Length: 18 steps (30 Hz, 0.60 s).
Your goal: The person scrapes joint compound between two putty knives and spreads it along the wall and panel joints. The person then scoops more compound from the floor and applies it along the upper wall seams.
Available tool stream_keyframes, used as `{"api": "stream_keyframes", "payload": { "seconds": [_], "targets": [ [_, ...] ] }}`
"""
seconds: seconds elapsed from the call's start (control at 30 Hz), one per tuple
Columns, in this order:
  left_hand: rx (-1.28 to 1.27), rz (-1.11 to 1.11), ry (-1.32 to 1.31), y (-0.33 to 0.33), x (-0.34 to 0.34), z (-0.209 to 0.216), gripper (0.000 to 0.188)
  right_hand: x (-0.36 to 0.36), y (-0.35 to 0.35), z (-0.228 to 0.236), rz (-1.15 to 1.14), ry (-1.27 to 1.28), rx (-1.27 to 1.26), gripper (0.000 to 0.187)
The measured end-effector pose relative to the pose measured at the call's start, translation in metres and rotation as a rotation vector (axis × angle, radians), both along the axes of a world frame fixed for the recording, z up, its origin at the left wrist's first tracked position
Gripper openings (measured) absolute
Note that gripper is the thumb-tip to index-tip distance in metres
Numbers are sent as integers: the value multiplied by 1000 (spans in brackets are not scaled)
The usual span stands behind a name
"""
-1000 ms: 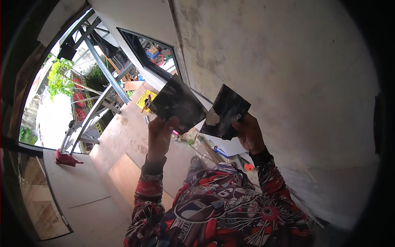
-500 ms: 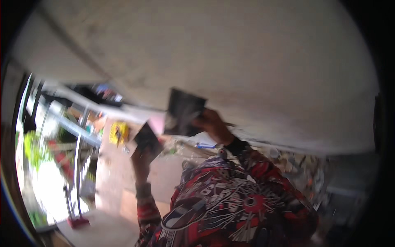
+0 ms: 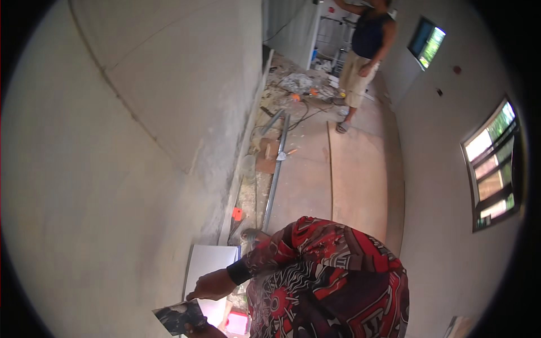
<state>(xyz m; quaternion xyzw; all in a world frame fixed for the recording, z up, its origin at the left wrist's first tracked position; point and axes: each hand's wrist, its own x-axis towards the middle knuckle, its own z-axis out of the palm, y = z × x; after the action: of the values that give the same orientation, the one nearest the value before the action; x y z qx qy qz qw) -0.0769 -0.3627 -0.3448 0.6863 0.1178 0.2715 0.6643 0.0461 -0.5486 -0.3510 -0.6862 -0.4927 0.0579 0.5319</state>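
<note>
A thin dark square sheet [image 3: 180, 316] with grey smudgy patches and a pale edge lies tilted between my hands, close to the wall at the lower left. My right hand [image 3: 215, 285], its wrist in a black cuff, has its fingertips closed on the upper edge of the sheet. At the bottom rim of the view my left hand [image 3: 203, 331] grips the lower corner, cut off in part by the frame. Whether a second sheet is stacked behind this one is hidden. A white flat panel [image 3: 211, 262] is beneath my right hand.
The plastered wall [image 3: 129, 169] rises close on the left. Long metal profiles [image 3: 276, 180], an orange piece [image 3: 237, 214] and rubble lie along its foot. Another person [image 3: 366, 50] stands on the far floor near boards [image 3: 358, 169]. A window [image 3: 493, 163] is at right.
My view has swung round to the room with the other person. My hands, each holding a dark sheet before, have come together at the lower left, with one sheet visible between them.
</note>
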Motion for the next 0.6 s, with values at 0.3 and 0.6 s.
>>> {"api": "stream_keyframes", "payload": {
  "seconds": [0.3,0.6],
  "targets": [
    [40,-74,-129,71,26,-26,31,-25,-41,-11,-386,870,210,23],
    [439,-187,155,32,3,8,30,-30,-15,-3,-52,1210,488,30]
  ]
}}
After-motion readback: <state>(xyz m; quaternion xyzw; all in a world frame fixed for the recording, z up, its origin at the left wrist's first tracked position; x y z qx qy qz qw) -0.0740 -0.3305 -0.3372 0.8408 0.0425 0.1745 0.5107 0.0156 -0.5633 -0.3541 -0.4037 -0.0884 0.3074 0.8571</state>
